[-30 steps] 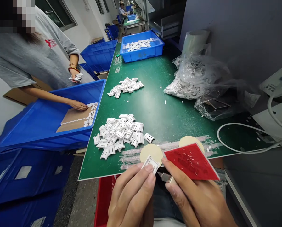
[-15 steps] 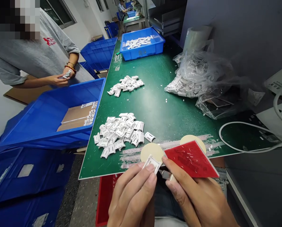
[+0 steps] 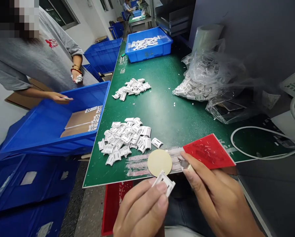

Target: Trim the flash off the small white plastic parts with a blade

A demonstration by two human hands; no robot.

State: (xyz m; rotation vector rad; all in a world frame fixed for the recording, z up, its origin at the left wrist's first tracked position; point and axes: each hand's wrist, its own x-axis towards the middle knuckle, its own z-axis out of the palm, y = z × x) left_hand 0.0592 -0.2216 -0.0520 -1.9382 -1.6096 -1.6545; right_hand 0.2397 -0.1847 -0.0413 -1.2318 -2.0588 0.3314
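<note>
My left hand (image 3: 142,210) pinches a small white plastic part (image 3: 165,182) just below the green mat's front edge. My right hand (image 3: 216,197) is closed round a small blade tool (image 3: 184,163), its tip over the taped strip beside a round beige disc (image 3: 159,162). A red card (image 3: 208,151) lies on the mat's edge right above that hand. A heap of white plastic parts (image 3: 126,138) sits to the left of the disc.
A second heap of white parts (image 3: 132,88) lies farther back. A clear bag of parts (image 3: 201,82) sits at right, a white cable (image 3: 261,144) beyond it. A blue bin (image 3: 147,44) stands at the far end. A person in a grey shirt reaches over a blue crate (image 3: 51,121).
My two hands have drawn apart: the left dropped lower with the white part, the right moved up and right with the tool. The person's hand left the crate floor.
</note>
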